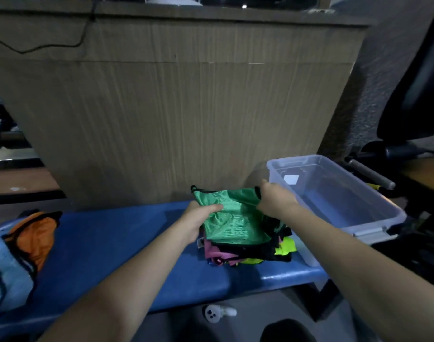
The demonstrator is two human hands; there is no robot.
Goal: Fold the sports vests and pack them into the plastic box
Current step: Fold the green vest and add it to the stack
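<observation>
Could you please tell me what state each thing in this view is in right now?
green vest: folded, on top of the stack, held at both sides.
stack of folded vests: on the blue bench, beside the box.
plastic box: open, no vests inside.
orange vest: unfolded, bunched at the bench's left end.
light blue vest: unfolded, beside the orange one.
left hand: grips the green vest.
right hand: grips the green vest.

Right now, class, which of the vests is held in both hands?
The green vest, on top of the folded pile; left hand and right hand grip it. The orange vest and light blue vest lie untouched at the left.
</observation>
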